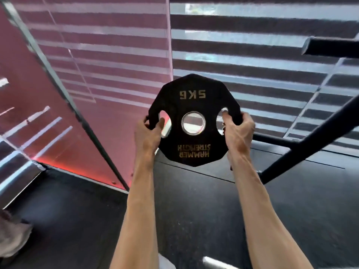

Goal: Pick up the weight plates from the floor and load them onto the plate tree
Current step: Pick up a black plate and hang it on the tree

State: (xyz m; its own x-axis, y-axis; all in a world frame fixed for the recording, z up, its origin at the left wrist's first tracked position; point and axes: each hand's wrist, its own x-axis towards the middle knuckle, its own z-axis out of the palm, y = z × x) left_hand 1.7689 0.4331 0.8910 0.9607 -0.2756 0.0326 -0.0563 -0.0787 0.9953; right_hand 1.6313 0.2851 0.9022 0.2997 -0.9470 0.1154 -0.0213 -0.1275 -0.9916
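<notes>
A black 5 kg weight plate point(194, 98) with gold lettering and a steel-ringed centre hole is held up in the air in front of me, its face turned toward me and its lettering upside down. My left hand point(148, 131) grips its left handle slot, fingers curled through the cut-out. My right hand point(238, 126) grips the right handle slot the same way. Both arms are stretched forward. A black metal frame point(303, 144) with a slanted bar and a horizontal bar stands to the right of the plate; I cannot tell whether it is the plate tree.
Striped window blinds point(242, 55) fill the wall behind the plate. A red-lit mirrored panel point(38, 113) slants along the left. Dark rubber floor point(77, 210) lies below. Another black bar end point(330, 46) juts in at the upper right.
</notes>
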